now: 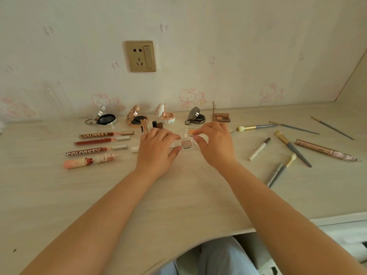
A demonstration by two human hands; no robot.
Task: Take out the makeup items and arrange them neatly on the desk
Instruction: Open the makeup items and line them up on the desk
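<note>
Toward the desk's left edge lay four lip-gloss tubes in a parallel stack; being light, rigid and smooth, they would likely roll, so a pinch at mid-barrel suited them. Along the back edge stood five opened compacts, hinged and probably fragile. At centre, the left hand rested with relaxed fingers beside a small square eyeshadow pan. The right hand appeared to pinch an orange pan by its edges, though blur obscured contact. Brushes lay scattered toward the right edge.
</note>
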